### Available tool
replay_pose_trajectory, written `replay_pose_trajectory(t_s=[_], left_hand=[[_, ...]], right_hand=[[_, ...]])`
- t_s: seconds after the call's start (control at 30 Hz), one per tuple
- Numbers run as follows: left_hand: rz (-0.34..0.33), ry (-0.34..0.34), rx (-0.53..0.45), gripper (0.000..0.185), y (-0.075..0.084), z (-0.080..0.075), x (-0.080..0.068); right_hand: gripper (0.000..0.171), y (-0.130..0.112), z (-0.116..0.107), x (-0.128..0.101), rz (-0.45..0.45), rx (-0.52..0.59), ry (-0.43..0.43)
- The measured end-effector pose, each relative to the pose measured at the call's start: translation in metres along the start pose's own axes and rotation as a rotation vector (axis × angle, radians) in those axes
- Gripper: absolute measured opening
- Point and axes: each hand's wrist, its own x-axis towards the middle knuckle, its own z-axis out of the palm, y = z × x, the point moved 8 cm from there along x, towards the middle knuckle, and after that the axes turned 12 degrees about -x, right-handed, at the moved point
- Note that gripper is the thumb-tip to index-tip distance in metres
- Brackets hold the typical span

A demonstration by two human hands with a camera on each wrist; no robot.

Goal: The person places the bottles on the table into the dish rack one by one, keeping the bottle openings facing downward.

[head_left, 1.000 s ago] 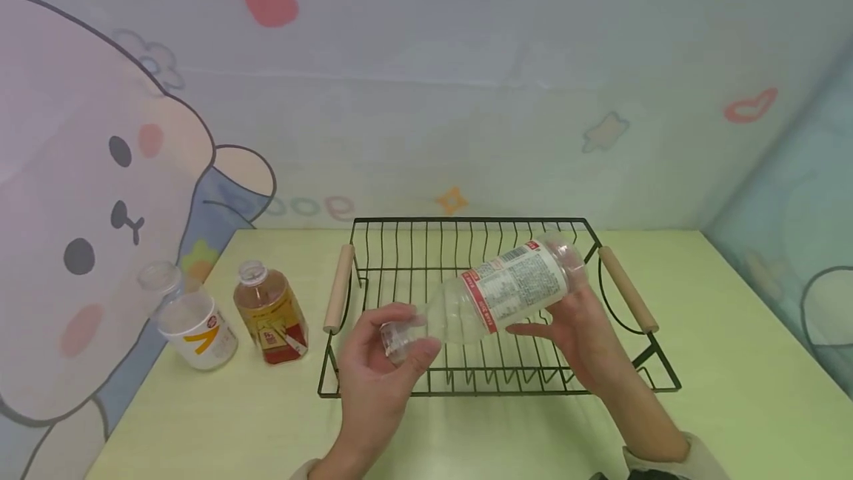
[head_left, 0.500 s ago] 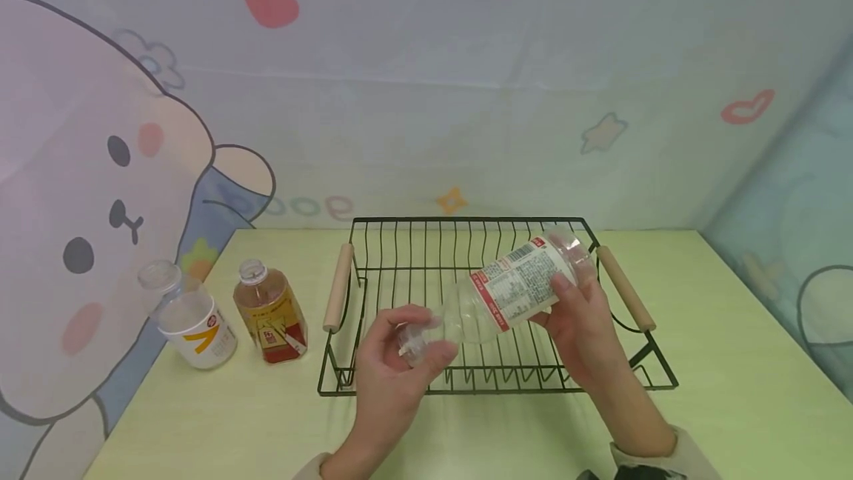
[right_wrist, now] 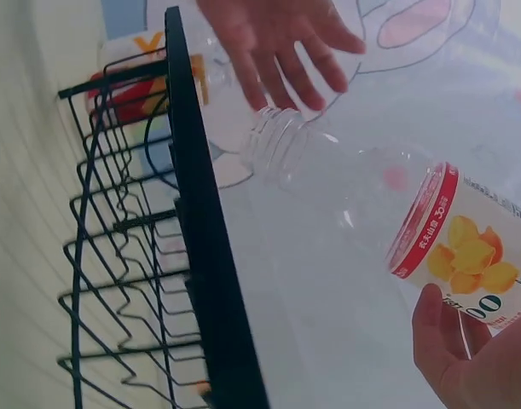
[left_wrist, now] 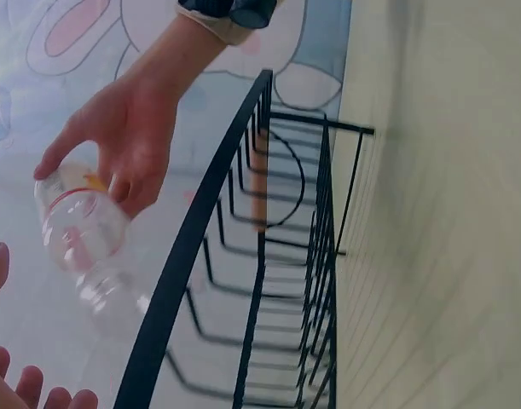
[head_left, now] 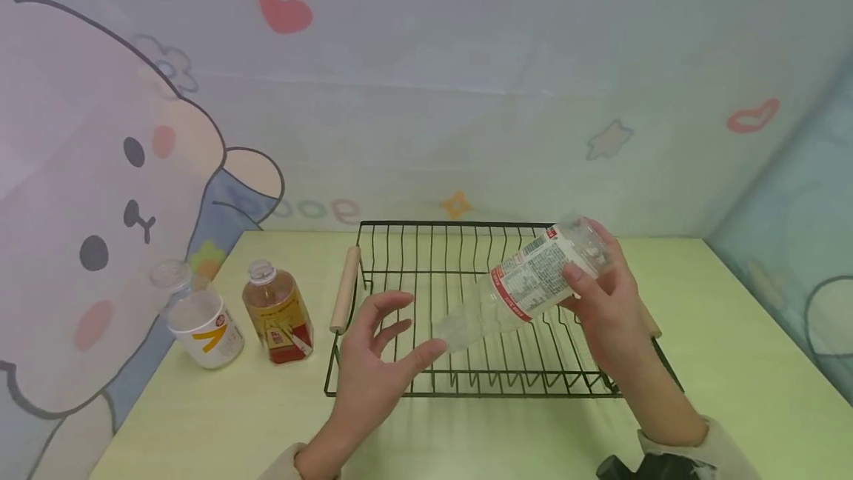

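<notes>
Holding the empty plastic bottle (head_left: 526, 286) tilted above the wire rack (head_left: 466, 380), right hand (head_left: 603, 310) grips its base end; left hand (head_left: 373, 369) at 9 o'clock, fingers spread, empty. One-handed grip: bottle could slip.

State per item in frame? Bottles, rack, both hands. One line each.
Clear plastic bottle with red-and-white label: uncapped, tilted, neck down over rack.
Black wire rack with wooden handles: on table, holds nothing.
Amber bottle: upright, uncapped.
White-labelled clear bottle: leaning, uncapped.
Left hand: open, off bottle.
Right hand: grips bottle's base end.
</notes>
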Motion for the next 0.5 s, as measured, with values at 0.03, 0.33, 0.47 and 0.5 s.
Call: replay_pose_trajectory(t_s=[0.03, 0.33, 0.47, 0.5], left_hand=[[0.008, 0.004, 0.016, 0.054, 0.003, -0.004, 0.001], [0.042, 0.062, 0.11, 0.054, 0.027, -0.033, 0.013], [0.052, 0.081, 0.13, 0.054, 0.035, -0.042, 0.014], [0.055, 0.084, 0.127, 0.054, 0.036, -0.044, 0.014]], right_hand=[[0.056, -0.001, -0.002, 0.002, -0.004, -0.023, 0.002], [0.066, -0.006, -0.011, 0.031, -0.019, -0.261, 0.009], [0.069, -0.002, -0.013, 0.043, 0.004, -0.38, 0.006], [0.07, 0.0, -0.013, 0.047, 0.011, -0.403, 0.003]])
